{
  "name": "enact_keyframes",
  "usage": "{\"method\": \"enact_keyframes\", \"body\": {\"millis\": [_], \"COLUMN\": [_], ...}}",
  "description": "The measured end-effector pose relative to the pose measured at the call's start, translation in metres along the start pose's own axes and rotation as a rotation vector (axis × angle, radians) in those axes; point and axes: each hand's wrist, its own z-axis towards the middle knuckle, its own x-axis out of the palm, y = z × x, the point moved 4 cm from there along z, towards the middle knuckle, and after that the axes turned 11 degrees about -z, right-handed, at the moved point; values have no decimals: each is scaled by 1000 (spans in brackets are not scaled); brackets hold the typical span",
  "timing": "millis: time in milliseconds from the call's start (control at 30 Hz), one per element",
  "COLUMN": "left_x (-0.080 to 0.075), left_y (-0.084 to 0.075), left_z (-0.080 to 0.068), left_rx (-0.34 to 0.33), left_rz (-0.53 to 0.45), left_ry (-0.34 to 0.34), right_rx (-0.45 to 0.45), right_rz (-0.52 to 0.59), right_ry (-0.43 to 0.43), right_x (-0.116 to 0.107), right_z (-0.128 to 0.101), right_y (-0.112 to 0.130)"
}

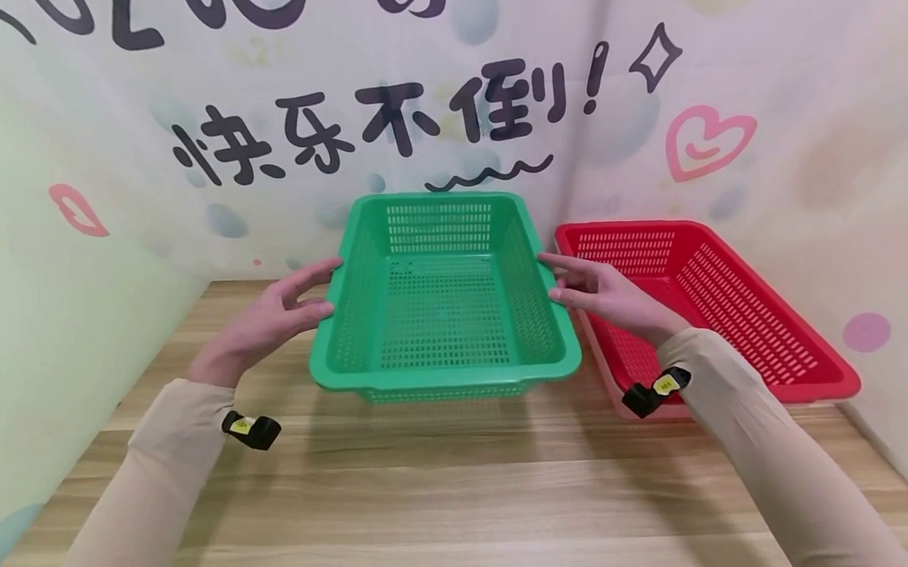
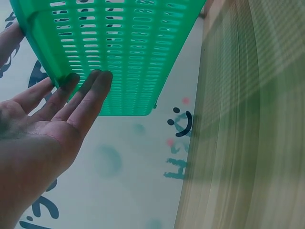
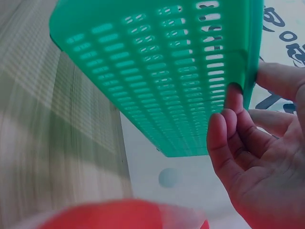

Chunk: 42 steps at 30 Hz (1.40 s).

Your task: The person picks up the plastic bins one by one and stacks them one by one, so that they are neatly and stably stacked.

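Note:
A rectangular green plastic basket [image 1: 445, 317] with slotted sides and floor hangs above the table, tilted so its inside faces me. My left hand [image 1: 291, 311] grips its left rim. In the left wrist view, the fingers [image 2: 90, 98] reach under the rim against the slotted side. On the opposite rim, my right hand [image 1: 596, 290] holds on, its fingers [image 3: 233, 98] curled beneath the edge in the right wrist view. Nothing lies inside the green basket.
A red slotted basket [image 1: 768, 328] stands at the right, with a pink edge [image 1: 615, 398] showing below its rim. The wood-grain table [image 1: 446, 500] stretches beneath. Behind it hangs a pale printed backdrop [image 1: 276, 219] with dark lettering.

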Motion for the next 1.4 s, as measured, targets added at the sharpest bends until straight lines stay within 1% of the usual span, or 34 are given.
{"method": "enact_keyframes", "body": {"millis": [233,467,733,1067,1200,1333,1400], "left_x": [4,11,22,37,43,51,54], "left_y": [-1,-2,-5,-7,-9,-14,-15], "left_z": [7,17,26,35,39,43,45], "left_rx": [11,7,14,12,18,31,34], "left_rz": [-2,-19,-4,-7,-24,-35,-42], "left_ry": [1,31,52,67,67,56,55], "right_rx": [-9,-5,23,17,15,21,38], "right_rz": [0,-9,-44,-113,-129,-112,-85], "right_ry": [-36,-88,-123,-147,-161,-174,-177], "right_x": [-5,-19,-36,-52,-56,-60,-63], "right_z": [-8,-17,-27,-42,-48,-55,-58], "right_y": [1,4,3,2,-1,-5,-7]}}
